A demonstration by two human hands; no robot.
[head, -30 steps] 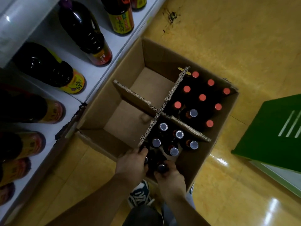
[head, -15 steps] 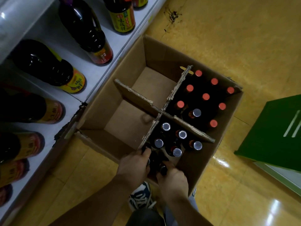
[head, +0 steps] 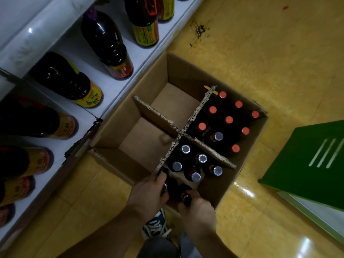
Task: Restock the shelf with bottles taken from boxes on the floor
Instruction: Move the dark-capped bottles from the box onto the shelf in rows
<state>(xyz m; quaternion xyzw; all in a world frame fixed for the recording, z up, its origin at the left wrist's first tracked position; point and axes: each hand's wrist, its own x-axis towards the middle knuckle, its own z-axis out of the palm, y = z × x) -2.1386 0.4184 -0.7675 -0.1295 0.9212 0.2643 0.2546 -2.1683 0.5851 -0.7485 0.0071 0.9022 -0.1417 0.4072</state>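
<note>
In the box's (head: 186,71) near compartment, on the floor by the shelf (head: 119,90), the left hand (head: 149,190) and right hand (head: 197,207) each have fingers curled round a bottle (head: 186,199) neck. These look like full, dark glass, so probably heavy, smooth and breakable. The neck under the cap seems the surest hold, lifting straight up, clear of the divider (head: 200,108).

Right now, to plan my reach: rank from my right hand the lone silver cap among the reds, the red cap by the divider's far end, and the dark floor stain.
From the right hand:
1. Lone silver cap, among the reds.
2. Red cap, at the far end of the divider.
3. Dark floor stain, beyond the box.
</note>
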